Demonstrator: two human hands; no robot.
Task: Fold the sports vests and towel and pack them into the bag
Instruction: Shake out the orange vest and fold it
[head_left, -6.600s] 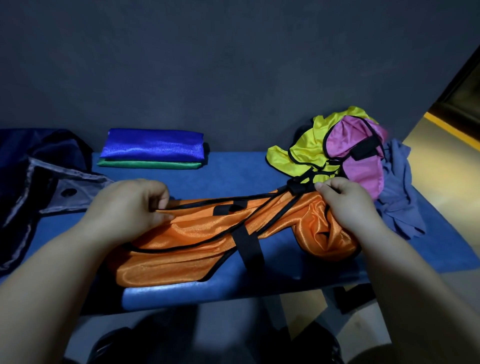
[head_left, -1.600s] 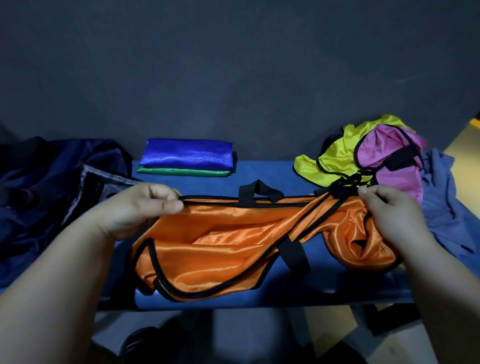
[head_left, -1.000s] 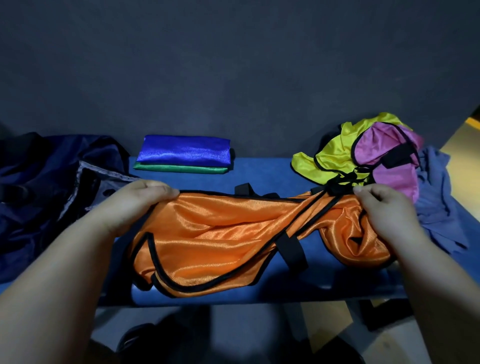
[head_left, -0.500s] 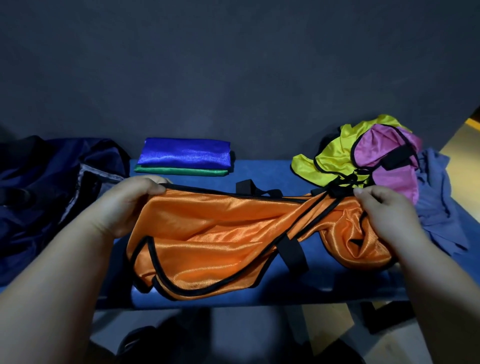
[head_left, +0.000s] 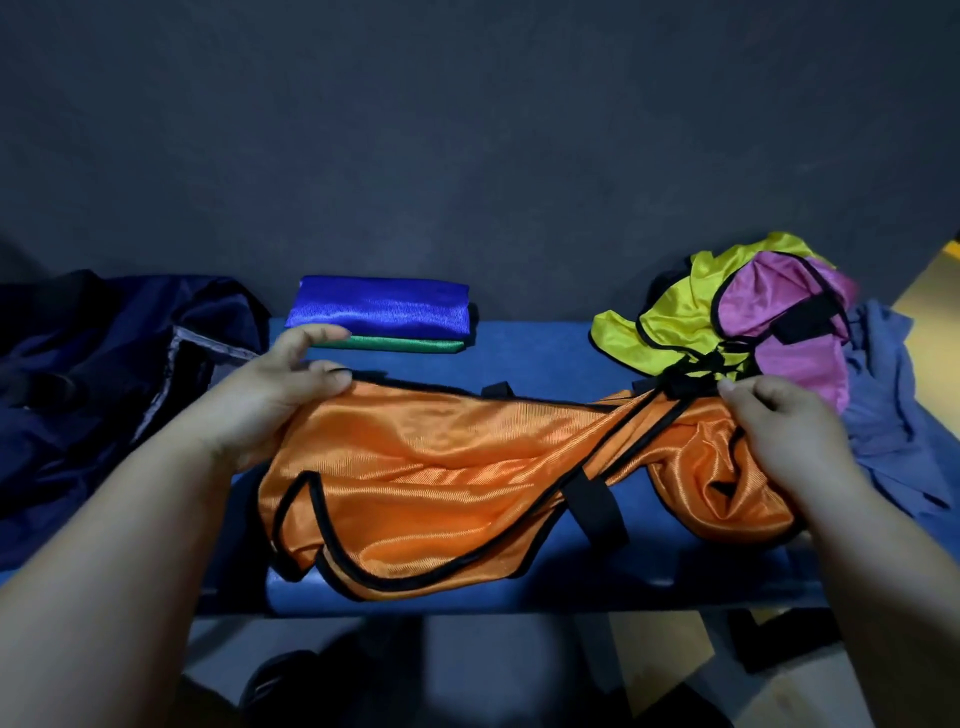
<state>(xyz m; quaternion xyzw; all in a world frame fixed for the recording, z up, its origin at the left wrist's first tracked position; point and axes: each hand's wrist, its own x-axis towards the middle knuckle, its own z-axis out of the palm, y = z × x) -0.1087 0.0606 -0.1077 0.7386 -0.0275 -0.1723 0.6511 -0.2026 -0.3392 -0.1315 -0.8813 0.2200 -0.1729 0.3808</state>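
Note:
An orange vest (head_left: 457, 478) with black trim lies stretched across the blue bench (head_left: 540, 353). My left hand (head_left: 270, 400) rests on its left top edge, thumb under the cloth and index finger lifted. My right hand (head_left: 779, 426) pinches the vest's right end by the black straps. Behind it, a folded blue vest (head_left: 384, 306) sits on a folded green vest (head_left: 410, 344). A crumpled yellow vest (head_left: 670, 322) and pink vest (head_left: 779, 332) are piled at the right, beside a blue-grey towel (head_left: 893, 395). The dark navy bag (head_left: 104, 374) lies open at the left.
A dark grey wall rises right behind the bench. The bench's front edge runs just below the orange vest. Below it are pale floor and dark shapes. A yellow-lit floor strip shows at the far right.
My left hand has slid the orange vest's top edge away from me, flattening the cloth, and its index finger has lifted. My right hand has stayed on the strap end.

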